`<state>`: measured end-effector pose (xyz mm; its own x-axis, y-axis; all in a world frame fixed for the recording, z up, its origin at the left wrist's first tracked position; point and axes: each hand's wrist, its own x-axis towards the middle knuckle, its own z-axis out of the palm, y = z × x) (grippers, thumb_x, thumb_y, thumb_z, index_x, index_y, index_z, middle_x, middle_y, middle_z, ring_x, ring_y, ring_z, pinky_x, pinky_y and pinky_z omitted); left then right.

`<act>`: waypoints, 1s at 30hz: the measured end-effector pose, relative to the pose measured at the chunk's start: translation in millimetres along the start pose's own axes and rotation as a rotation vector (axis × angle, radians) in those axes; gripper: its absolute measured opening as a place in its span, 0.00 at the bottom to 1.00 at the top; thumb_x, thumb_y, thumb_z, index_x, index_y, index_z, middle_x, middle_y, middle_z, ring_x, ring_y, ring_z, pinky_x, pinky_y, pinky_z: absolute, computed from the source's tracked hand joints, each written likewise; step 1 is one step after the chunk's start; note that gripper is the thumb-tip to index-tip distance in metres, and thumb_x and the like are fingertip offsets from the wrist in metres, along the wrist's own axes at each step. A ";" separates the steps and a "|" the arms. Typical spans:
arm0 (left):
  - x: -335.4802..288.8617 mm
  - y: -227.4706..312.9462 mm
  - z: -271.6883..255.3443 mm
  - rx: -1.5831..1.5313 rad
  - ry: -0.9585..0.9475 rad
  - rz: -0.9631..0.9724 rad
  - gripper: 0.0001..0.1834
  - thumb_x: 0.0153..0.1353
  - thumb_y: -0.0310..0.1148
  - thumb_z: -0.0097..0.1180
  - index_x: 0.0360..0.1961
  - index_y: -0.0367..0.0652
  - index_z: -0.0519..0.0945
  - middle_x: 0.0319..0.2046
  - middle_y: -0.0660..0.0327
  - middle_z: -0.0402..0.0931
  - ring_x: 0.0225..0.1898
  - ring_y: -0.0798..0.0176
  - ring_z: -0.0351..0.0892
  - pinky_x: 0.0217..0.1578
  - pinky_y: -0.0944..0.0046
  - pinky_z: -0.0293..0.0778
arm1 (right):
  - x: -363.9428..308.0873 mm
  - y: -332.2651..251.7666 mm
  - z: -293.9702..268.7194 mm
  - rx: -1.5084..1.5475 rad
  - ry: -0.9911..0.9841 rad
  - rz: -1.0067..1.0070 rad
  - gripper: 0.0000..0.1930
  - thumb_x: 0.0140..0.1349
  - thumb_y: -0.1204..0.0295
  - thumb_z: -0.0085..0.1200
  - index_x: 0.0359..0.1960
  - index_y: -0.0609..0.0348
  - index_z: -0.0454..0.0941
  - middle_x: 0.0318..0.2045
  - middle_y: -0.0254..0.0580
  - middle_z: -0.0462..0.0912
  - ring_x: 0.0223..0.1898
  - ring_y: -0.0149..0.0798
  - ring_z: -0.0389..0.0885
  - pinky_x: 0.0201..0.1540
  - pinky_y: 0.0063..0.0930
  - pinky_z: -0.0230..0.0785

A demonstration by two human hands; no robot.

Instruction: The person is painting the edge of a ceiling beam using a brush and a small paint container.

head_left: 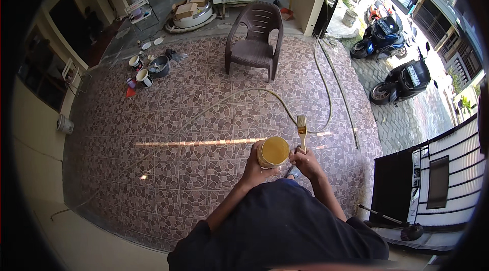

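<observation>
Could spill yellow paint on the stone-pattern tile floor (214, 118) if the open paint can (273, 152) tips. Could trip on the long hose (239, 93) lying near. Left hand (253, 165) wrapped tight round the can, held up in front of the belly. Right hand (305, 161) closed round the paintbrush (301, 133), bristles up, just beside the can.

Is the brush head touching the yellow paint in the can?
Apart. The head view shows the paintbrush bristles pointing up, beside and above the can, over floor tiles.
</observation>
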<state>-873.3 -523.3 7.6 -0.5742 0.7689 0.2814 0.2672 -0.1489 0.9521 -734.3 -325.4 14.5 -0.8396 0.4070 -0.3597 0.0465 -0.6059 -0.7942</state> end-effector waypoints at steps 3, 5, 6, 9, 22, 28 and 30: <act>-3.5 -4.0 -9.5 0.081 0.065 0.080 0.55 0.45 0.29 0.83 0.73 0.41 0.61 0.65 0.51 0.68 0.69 0.49 0.71 0.68 0.50 0.70 | 5.9 1.0 10.2 0.044 -0.028 0.031 0.14 0.57 0.84 0.59 0.26 0.52 0.66 0.31 0.41 0.79 0.30 0.33 0.74 0.36 0.28 0.68; -3.6 -5.8 -8.9 0.064 0.082 0.049 0.55 0.46 0.29 0.83 0.73 0.41 0.61 0.65 0.51 0.68 0.69 0.49 0.71 0.68 0.50 0.70 | 8.6 -2.1 14.0 0.016 -0.031 0.033 0.13 0.57 0.84 0.59 0.26 0.53 0.67 0.31 0.42 0.80 0.30 0.34 0.73 0.36 0.28 0.67; -2.9 -6.4 -8.6 0.049 0.094 0.019 0.55 0.46 0.29 0.83 0.73 0.41 0.61 0.65 0.51 0.68 0.69 0.49 0.71 0.68 0.50 0.70 | 9.5 -4.6 16.1 -0.008 -0.031 0.032 0.13 0.57 0.84 0.59 0.25 0.54 0.67 0.31 0.43 0.80 0.29 0.34 0.72 0.36 0.28 0.65; 2.8 -9.4 -6.2 0.062 0.085 0.004 0.55 0.47 0.31 0.82 0.73 0.40 0.60 0.65 0.51 0.67 0.68 0.49 0.72 0.68 0.51 0.70 | 10.6 -12.3 16.0 -0.018 -0.014 0.044 0.13 0.57 0.84 0.59 0.25 0.54 0.67 0.31 0.43 0.80 0.30 0.34 0.73 0.36 0.28 0.66; 69.8 -13.1 58.8 -0.035 0.038 -0.024 0.49 0.52 0.33 0.81 0.71 0.40 0.63 0.62 0.53 0.69 0.65 0.53 0.74 0.66 0.52 0.71 | 26.7 -38.0 -85.6 0.091 0.060 -0.044 0.09 0.59 0.83 0.59 0.27 0.57 0.72 0.29 0.42 0.80 0.31 0.35 0.77 0.37 0.29 0.70; 95.2 -13.8 89.6 0.088 0.030 0.048 0.47 0.52 0.32 0.80 0.70 0.39 0.65 0.62 0.53 0.69 0.66 0.52 0.72 0.66 0.51 0.69 | 34.7 -71.3 -107.4 0.052 0.105 -0.028 0.15 0.61 0.80 0.67 0.27 0.53 0.70 0.30 0.40 0.81 0.32 0.34 0.81 0.40 0.29 0.74; 99.8 -15.4 99.3 0.029 0.022 0.011 0.48 0.51 0.32 0.80 0.70 0.39 0.65 0.62 0.53 0.69 0.66 0.52 0.72 0.67 0.51 0.69 | 39.1 -77.4 -114.9 -0.053 0.087 -0.047 0.16 0.63 0.77 0.70 0.27 0.53 0.70 0.30 0.40 0.83 0.32 0.33 0.82 0.39 0.28 0.74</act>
<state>-857.9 -382.6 9.1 -0.5880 0.7532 0.2947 0.2957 -0.1390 0.9451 -708.5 -184.0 5.6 -0.7917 0.4928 -0.3610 0.0391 -0.5489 -0.8350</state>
